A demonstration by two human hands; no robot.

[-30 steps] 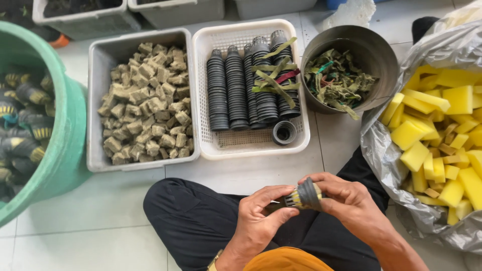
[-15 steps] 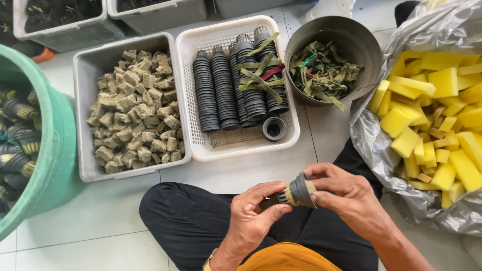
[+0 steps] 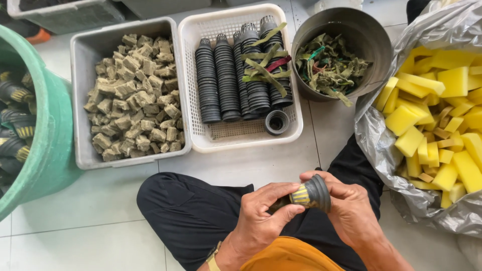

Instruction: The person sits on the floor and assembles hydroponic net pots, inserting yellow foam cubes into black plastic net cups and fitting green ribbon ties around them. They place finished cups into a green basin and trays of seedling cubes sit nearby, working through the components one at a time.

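At nine o'clock a green tub (image 3: pixel 42 150) stands at the frame edge, holding black net pots with yellow showing through their slots. Just beside it, toward ten o'clock, a grey tray (image 3: pixel 80 100) is heaped with brownish-grey growing cubes (image 3: pixel 133 95). At twelve o'clock a white slotted basket (image 3: pixel 201 135) carries rows of nested black net pots (image 3: pixel 226 75), a few green and red strips (image 3: pixel 263 65) lying across them and one loose pot (image 3: pixel 276 122) at the near corner. At one o'clock a round metal bucket (image 3: pixel 371 45) holds a tangle of green strips. At three o'clock an open clear plastic bag (image 3: pixel 391 145) is full of yellow sponge blocks (image 3: pixel 432 115).

Low in the middle, near six o'clock and over the person's dark-trousered lap, the left hand (image 3: pixel 261 216) curls around the narrow end of a small black net pot (image 3: pixel 311 193), thumb and fingers closed on it. The right hand (image 3: pixel 351 211) cups the flared rim from the other side, fingertips bent over it. Yellow sponge shows through the pot's slotted wall.

The pot looks light and thin-walled, probably a little springy under a squeeze; the sponge inside is soft and would compress easily. The rim seems the stiffest place to hold, the slotted side giving grip for the fingers.
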